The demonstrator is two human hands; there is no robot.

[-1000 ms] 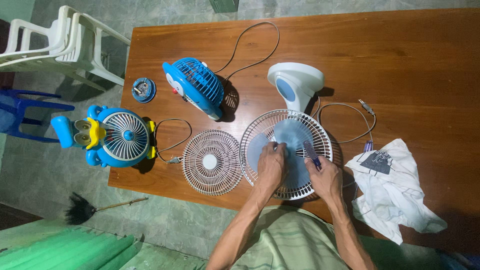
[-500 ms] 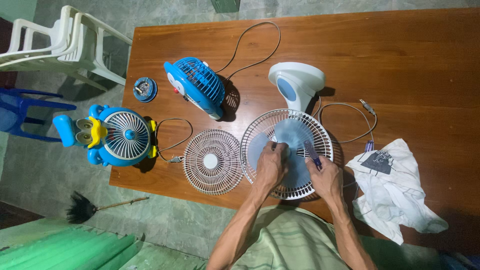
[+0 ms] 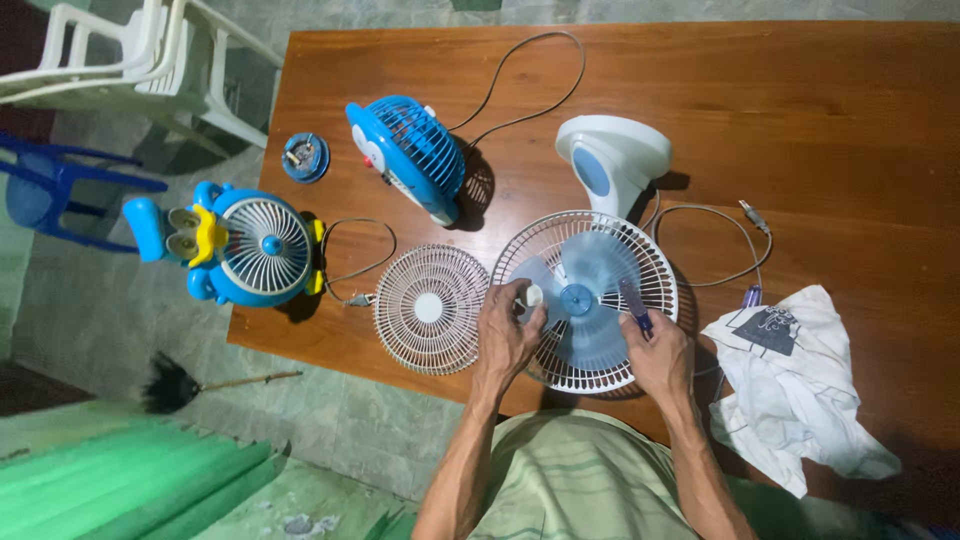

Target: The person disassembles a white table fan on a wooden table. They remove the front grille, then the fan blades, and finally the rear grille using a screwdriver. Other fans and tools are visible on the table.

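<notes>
1. The surface (image 3: 820,130) is brown wood and carries everything but the chairs and brush.
2. A white fan (image 3: 590,300) lies face up at the near edge, its front grille off and its pale blue blades bare; its white stand (image 3: 612,160) points to the far side.
3. A white cloth (image 3: 790,390) lies crumpled at the near right.
4. A blue cartoon fan (image 3: 245,250) sits at the left edge, and a blue fan (image 3: 410,155) stands farther off.
5. The loose grille (image 3: 430,308) lies flat just left of the white fan.
6. The left hand (image 3: 508,335) rests on the fan's left rim, fingers pinching a small white cap (image 3: 534,296) beside the hub.
7. The right hand (image 3: 658,352) is closed around a blue-handled screwdriver (image 3: 634,305), which lies over the right side of the rear grille.
8. A small blue round part (image 3: 305,157) sits at the far left.
</notes>
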